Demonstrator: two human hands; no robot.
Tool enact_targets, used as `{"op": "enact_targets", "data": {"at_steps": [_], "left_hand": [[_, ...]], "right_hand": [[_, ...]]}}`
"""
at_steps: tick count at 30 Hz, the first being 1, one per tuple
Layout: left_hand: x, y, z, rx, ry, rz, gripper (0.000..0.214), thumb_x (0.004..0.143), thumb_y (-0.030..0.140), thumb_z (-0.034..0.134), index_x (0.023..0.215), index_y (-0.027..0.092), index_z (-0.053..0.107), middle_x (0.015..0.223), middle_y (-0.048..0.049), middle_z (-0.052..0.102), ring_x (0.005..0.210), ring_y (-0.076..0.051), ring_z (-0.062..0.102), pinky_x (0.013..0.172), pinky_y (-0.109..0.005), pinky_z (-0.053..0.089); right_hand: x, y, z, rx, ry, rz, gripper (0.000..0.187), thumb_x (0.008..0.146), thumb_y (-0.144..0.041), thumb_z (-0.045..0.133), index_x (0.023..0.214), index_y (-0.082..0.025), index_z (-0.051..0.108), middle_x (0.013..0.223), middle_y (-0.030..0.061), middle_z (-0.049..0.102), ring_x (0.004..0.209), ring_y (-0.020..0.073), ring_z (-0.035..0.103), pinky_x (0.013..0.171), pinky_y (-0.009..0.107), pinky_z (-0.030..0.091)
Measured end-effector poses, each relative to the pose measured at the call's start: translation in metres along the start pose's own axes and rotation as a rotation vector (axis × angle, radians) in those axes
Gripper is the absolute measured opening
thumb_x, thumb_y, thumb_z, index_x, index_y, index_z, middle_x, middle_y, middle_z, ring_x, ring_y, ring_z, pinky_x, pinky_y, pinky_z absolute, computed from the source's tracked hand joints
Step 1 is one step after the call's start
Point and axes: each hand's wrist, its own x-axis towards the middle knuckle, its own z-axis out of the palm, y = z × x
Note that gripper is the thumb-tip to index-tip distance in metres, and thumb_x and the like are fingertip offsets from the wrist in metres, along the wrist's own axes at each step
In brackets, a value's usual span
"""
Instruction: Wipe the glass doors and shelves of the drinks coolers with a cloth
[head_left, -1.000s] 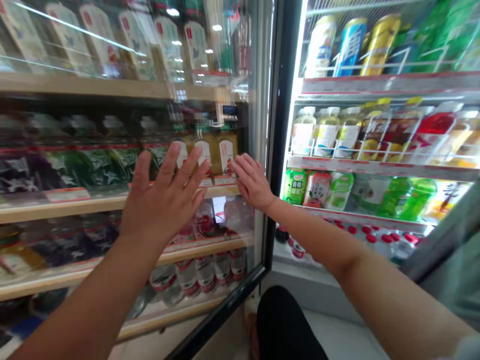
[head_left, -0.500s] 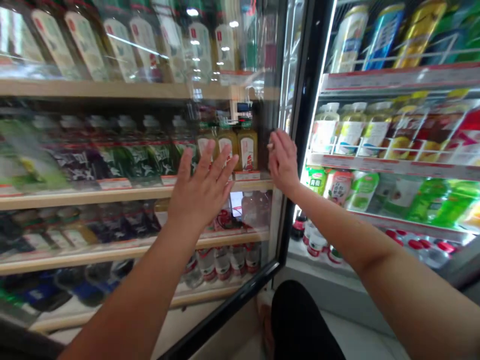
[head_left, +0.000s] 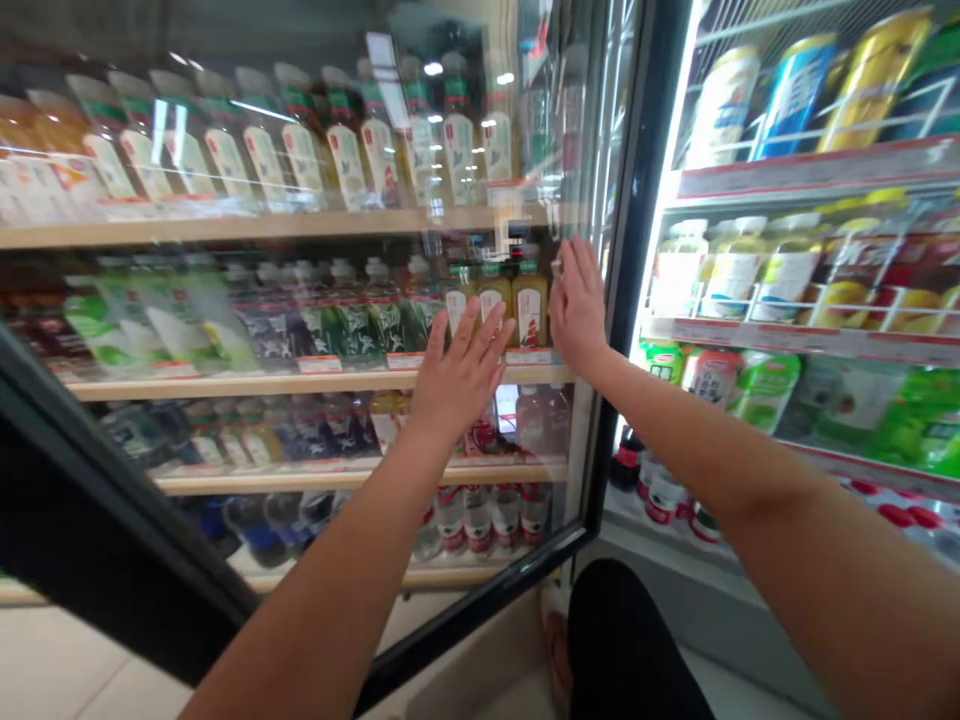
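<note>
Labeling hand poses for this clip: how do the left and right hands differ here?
The left hand sits lower, its fingers spread wide; the right hand sits higher, fingers closer together, beside the black door frame. Both are bare, empty and open, palms toward the glass cooler door.

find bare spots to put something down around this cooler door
Bare floor tiles lie left of the glass door's lower edge, with more right of the dark-trousered knee. The open cooler shelves are crowded with cans and bottles, and so are the shelves behind the glass.
</note>
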Motion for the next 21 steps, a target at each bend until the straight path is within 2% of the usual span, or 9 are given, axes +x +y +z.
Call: {"op": "enact_targets", "data": {"at_steps": [4, 5, 7, 10, 11, 13, 16, 18, 21], "left_hand": [[-0.004, 0.003, 0.001, 0.048, 0.017, 0.007, 0.058, 0.109, 0.029, 0.051, 0.164, 0.015, 0.037, 0.173, -0.0073, 0.019, 0.16, -0.026, -0.008, 0.133, -0.054, -0.011], [-0.005, 0.001, -0.004, 0.049, 0.017, 0.008, 0.059, 0.108, 0.029, 0.053, 0.164, 0.015, 0.037, 0.173, -0.0079, 0.02, 0.161, -0.027, -0.003, 0.135, -0.055, -0.005], [-0.004, -0.009, -0.019, 0.046, 0.045, 0.001, 0.063, 0.107, 0.03, 0.056, 0.165, 0.018, 0.035, 0.172, -0.0083, 0.024, 0.162, -0.028, 0.005, 0.136, -0.057, 0.003], [-0.002, -0.041, -0.052, 0.049, 0.141, -0.083, 0.069, 0.105, 0.03, 0.056, 0.169, 0.024, 0.028, 0.172, -0.0078, 0.025, 0.163, -0.031, 0.008, 0.134, -0.061, 0.003], [-0.002, -0.053, -0.063, 0.053, 0.175, -0.126, 0.07, 0.105, 0.03, 0.056, 0.169, 0.026, 0.027, 0.173, -0.0078, 0.024, 0.163, -0.032, 0.008, 0.134, -0.063, 0.002], [-0.004, -0.077, -0.079, 0.06, 0.216, -0.197, 0.071, 0.104, 0.03, 0.056, 0.169, 0.029, 0.027, 0.173, -0.0073, 0.024, 0.163, -0.034, 0.008, 0.132, -0.068, -0.001], [-0.01, -0.096, -0.088, 0.043, 0.209, -0.223, 0.07, 0.104, 0.032, 0.056, 0.168, 0.033, 0.029, 0.173, -0.0056, 0.026, 0.162, -0.035, 0.011, 0.131, -0.07, -0.003], [-0.013, -0.097, -0.087, 0.028, 0.215, -0.225, 0.071, 0.103, 0.031, 0.056, 0.168, 0.033, 0.028, 0.173, -0.0049, 0.026, 0.162, -0.035, 0.011, 0.131, -0.07, -0.002], [-0.016, -0.093, -0.084, 0.013, 0.213, -0.25, 0.073, 0.102, 0.031, 0.057, 0.168, 0.035, 0.027, 0.173, -0.0027, 0.024, 0.163, -0.034, 0.01, 0.132, -0.068, -0.003]], "right_hand": [[0.001, -0.019, -0.005, 0.074, -0.258, -0.258, 0.054, 0.108, -0.024, 0.032, 0.16, -0.025, 0.044, 0.162, 0.0049, 0.048, 0.161, 0.0182, 0.027, 0.134, 0.046, 0.028], [0.006, -0.019, -0.005, 0.082, -0.273, -0.24, 0.054, 0.108, -0.025, 0.032, 0.16, -0.026, 0.045, 0.162, 0.0043, 0.048, 0.16, 0.0191, 0.028, 0.134, 0.047, 0.027], [0.021, -0.013, -0.003, 0.088, -0.217, -0.084, 0.055, 0.107, -0.027, 0.03, 0.161, -0.025, 0.042, 0.165, 0.0058, 0.043, 0.16, 0.0227, 0.029, 0.134, 0.053, 0.025], [0.036, -0.012, 0.005, 0.091, -0.079, 0.115, 0.059, 0.106, -0.028, 0.027, 0.164, -0.02, 0.036, 0.169, 0.0087, 0.036, 0.162, 0.0256, 0.023, 0.134, 0.057, 0.022], [0.036, -0.017, 0.007, 0.097, -0.07, 0.098, 0.059, 0.106, -0.028, 0.027, 0.164, -0.02, 0.036, 0.168, 0.0088, 0.037, 0.163, 0.0249, 0.022, 0.134, 0.056, 0.023], [0.03, -0.033, 0.009, 0.127, -0.145, -0.047, 0.057, 0.106, -0.027, 0.028, 0.162, -0.022, 0.041, 0.165, 0.0071, 0.043, 0.162, 0.0218, 0.023, 0.135, 0.052, 0.025], [0.03, -0.046, 0.011, 0.16, -0.288, -0.221, 0.057, 0.105, -0.025, 0.031, 0.159, -0.027, 0.045, 0.162, 0.004, 0.048, 0.161, 0.0198, 0.027, 0.135, 0.05, 0.026], [0.044, -0.042, 0.016, 0.132, -0.251, -0.149, 0.058, 0.104, -0.026, 0.031, 0.16, -0.025, 0.044, 0.164, 0.0052, 0.044, 0.161, 0.0221, 0.027, 0.134, 0.053, 0.025], [0.067, -0.037, 0.028, 0.075, -0.075, 0.093, 0.059, 0.105, -0.027, 0.025, 0.161, -0.017, 0.04, 0.167, 0.0114, 0.037, 0.162, 0.0258, 0.023, 0.135, 0.056, 0.02]]}}
